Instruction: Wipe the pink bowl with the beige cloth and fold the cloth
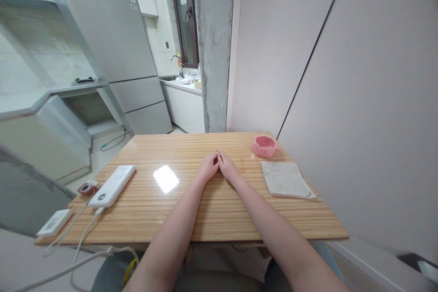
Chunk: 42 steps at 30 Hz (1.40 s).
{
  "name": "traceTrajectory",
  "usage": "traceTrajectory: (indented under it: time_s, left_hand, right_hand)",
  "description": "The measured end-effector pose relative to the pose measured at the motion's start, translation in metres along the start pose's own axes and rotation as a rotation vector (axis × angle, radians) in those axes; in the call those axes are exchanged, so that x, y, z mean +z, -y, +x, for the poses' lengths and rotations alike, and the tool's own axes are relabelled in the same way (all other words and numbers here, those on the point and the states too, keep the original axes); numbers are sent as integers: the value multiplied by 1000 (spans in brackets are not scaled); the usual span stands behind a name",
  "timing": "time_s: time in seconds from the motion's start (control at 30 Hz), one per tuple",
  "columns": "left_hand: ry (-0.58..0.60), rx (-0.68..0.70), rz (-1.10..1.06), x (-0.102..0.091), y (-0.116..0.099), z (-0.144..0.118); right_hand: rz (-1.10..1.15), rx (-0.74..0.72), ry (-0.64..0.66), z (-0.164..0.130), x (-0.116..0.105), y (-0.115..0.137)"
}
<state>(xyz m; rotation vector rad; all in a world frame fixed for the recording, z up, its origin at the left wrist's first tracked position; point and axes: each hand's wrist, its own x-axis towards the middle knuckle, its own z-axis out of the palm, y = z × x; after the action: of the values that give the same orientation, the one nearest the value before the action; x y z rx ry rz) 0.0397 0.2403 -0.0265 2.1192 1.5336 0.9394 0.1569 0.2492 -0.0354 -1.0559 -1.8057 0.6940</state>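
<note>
Left hand (207,167) and right hand (226,167) rest mid-frame on table (212,210), fingertips touching, holding nothing | step: waiting | next: reach right, cloth (285,179), pink bowl (264,146).

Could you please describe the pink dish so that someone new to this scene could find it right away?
Start at the wooden table and go to its far right corner by the wall. The pink dish sits there, just beyond a folded pale cloth. It is the only round, pink thing on the table.
</note>
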Motion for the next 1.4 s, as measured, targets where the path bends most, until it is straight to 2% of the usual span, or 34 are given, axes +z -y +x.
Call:
traceTrajectory:
  time_s: [0.17, 1.4]
  left_hand:
    - [55, -15, -31, 8, 0, -1]
    - [86, -40, -25, 5, -5, -1]
  right_hand:
    - [-41, 28, 57, -3, 2, -18]
    - [-78, 75, 88, -2, -3, -11]
